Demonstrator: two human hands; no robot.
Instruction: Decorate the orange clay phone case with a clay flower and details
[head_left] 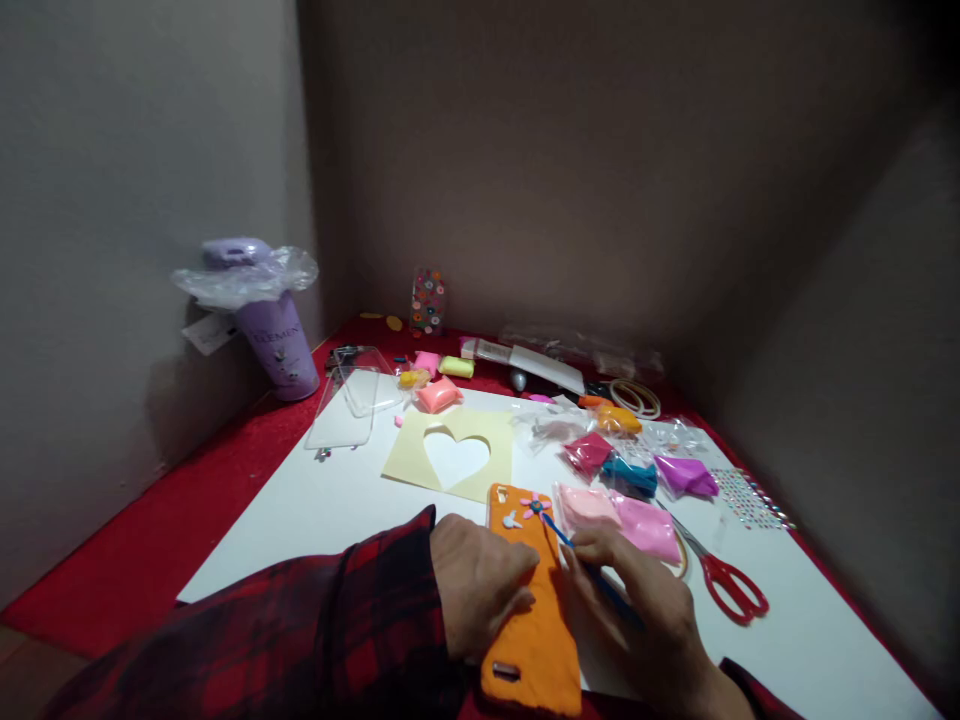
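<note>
A phone case (536, 600) coated in orange clay lies on the white board in front of me, with cut-outs at its top and bottom. Near its top sit a pink clay flower (536, 506) with a dark blue centre and a small pale blue clay piece (511, 520). My left hand (484, 580) rests over the case's left side, fingers curled, gripping it. In my right hand (637, 590), a thin blue modelling tool (559, 530) is pinched like a pen. Its tip meets the flower's centre.
Packets of coloured clay, including a pink one (649, 527), lie to the right beside red-handled scissors (731, 585) and a gem sheet (750, 498). Yellow paper with a heart cut-out (409, 455) and clear cases (341, 425) lie beyond. A purple tumbler (277, 345) stands far left.
</note>
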